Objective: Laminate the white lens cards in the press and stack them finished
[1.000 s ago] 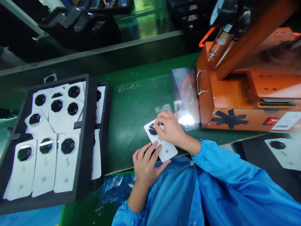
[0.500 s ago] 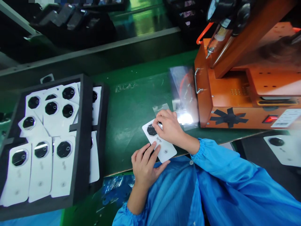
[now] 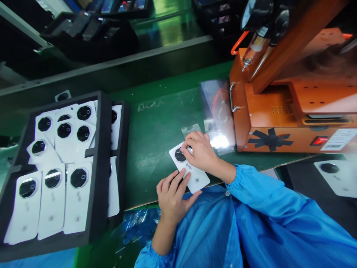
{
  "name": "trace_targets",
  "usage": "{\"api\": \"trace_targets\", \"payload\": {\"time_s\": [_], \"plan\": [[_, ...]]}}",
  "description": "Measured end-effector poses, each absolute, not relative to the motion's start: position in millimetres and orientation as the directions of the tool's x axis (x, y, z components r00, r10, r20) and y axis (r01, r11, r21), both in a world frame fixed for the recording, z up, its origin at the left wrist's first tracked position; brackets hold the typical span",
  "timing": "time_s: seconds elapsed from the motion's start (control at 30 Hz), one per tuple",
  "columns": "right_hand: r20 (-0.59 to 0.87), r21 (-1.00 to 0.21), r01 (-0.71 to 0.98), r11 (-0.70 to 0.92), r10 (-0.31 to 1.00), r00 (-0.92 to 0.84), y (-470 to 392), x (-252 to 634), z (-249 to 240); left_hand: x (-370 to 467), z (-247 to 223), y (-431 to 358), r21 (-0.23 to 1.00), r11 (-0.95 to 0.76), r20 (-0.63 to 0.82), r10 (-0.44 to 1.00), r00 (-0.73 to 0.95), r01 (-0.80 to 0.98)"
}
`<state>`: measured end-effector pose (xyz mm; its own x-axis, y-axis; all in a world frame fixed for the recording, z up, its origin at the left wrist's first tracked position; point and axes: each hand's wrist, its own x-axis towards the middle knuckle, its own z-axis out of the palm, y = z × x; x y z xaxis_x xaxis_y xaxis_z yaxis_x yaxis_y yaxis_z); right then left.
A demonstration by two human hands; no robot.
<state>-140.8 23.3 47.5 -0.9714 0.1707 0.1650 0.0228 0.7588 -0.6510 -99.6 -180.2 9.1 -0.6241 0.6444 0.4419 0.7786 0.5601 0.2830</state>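
A white panel [image 3: 198,181] with a black octagonal camera area [image 3: 180,154] lies tilted on the green mat at the bench's front edge. My left hand [image 3: 173,191] rests with spread fingers on the panel's lower left side, its thumb near the bottom edge. Over the octagon's right part is my right hand [image 3: 199,150], thumb and index finger pinched together. Whatever those fingertips hold, if anything, is too small to make out. A small clear film piece [image 3: 190,128] lies just beyond the right hand.
At left, a black tray [image 3: 96,167] holds several similar white panels. An orange machine [image 3: 242,123] with a gauge stands at right. Clear plastic sheets [image 3: 217,111] lie beside it. Another white panel [image 3: 338,178] sits at far right. Dark trays [image 3: 92,33] stand behind.
The view has shifted slightly, so the left tray appears a little farther right. Both hands and the panel hold almost the same positions.
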Motion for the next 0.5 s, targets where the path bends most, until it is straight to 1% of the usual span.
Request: {"api": "trace_targets", "payload": {"time_s": [0.17,0.27,0.37,0.5], "plan": [[0.173,-0.783,-0.058,0.619,0.126,-0.977,23.6,-136.5,62.6,-99.9,9.7,-179.7,0.290,0.561,0.443,0.640,-0.628,0.775],[0.102,-0.826,-0.041,0.562,0.076,-0.992,23.8,-136.7,65.6,-100.5,9.5,-178.9,0.308,0.565,0.444,0.627,-0.641,0.766],[0.033,-0.799,-0.012,0.601,0.024,-0.999,22.1,-138.1,60.8,-100.5,9.4,-178.1,0.311,0.563,0.452,0.622,-0.640,0.766],[0.074,-0.708,-0.007,0.706,0.064,-0.995,20.3,-140.0,53.3,-99.9,10.3,-177.8,0.300,0.556,0.459,0.629,-0.628,0.775]]}}
